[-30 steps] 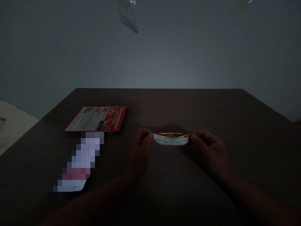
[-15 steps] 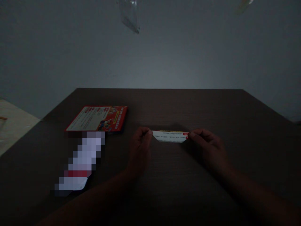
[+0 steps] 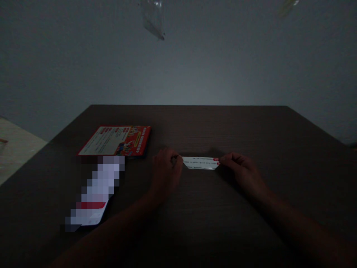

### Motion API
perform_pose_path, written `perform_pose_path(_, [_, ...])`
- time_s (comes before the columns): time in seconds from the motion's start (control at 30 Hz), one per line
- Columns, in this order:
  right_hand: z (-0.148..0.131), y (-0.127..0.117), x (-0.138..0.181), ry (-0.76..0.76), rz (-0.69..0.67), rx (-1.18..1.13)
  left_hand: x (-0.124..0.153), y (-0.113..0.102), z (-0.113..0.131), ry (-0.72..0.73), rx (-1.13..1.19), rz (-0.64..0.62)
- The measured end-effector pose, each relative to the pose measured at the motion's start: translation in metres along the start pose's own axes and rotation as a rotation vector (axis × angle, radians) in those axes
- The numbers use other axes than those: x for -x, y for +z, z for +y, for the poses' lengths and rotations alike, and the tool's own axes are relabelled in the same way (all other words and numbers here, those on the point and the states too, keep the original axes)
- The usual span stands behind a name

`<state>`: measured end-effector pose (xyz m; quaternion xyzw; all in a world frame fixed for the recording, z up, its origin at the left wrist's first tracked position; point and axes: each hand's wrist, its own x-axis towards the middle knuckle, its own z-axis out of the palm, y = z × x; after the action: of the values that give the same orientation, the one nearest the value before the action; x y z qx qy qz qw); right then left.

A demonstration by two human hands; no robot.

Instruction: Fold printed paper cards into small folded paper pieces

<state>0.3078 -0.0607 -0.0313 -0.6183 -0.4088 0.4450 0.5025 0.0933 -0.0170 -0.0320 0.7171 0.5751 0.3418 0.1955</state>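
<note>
A strip of folded paper, white with small print and red labels on its right end, is stretched level between my two hands just above the table. My left hand pinches its left end between thumb and curled fingers. At the other end, my right hand grips the corner with thumb and forefinger. The lower corners of the strip slant inward. Its far side is hidden from me.
On the left of the dark wooden table lies a red printed booklet or box. Nearer me is a phone-like object with a bright, pixelated surface. A clear plastic bag hangs on the wall behind.
The left hand has shifted slightly right and turned its fingers inward. The right hand has come a little left, and the yellow edge along the strip's top no longer shows.
</note>
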Motion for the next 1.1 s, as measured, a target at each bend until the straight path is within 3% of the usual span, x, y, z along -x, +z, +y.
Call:
perform_pose_path(0.17, [0.002, -0.002, -0.007, -0.109, -0.020, 0.376, -0.001, 0.001, -0.002, 0.144, -0.325, -0.041])
perform_pose_path(0.33, [0.005, -0.001, -0.013, -0.291, -0.021, 0.811, 0.001, 0.001, -0.002, 0.178, -0.470, -0.077])
perform_pose_path(0.47, [0.004, 0.001, -0.014, -0.338, -0.043, 1.009, 0.000, 0.001, 0.002, 0.171, -0.529, -0.105])
perform_pose_path(0.77, [0.006, 0.004, -0.015, -0.355, 0.010, 1.053, 0.003, 0.002, 0.001, 0.214, -0.548, -0.106])
perform_pose_path(0.9, [0.006, 0.004, -0.014, -0.477, 0.059, 1.015, 0.003, 0.003, -0.002, 0.272, -0.494, -0.126])
perform_pose_path(1.0, [0.005, 0.006, -0.012, -0.616, -0.008, 0.999, 0.002, 0.004, -0.003, 0.366, -0.421, -0.208])
perform_pose_path(1.1, [0.005, 0.006, -0.010, -0.662, -0.100, 0.955, -0.002, 0.003, -0.004, 0.472, -0.347, -0.314])
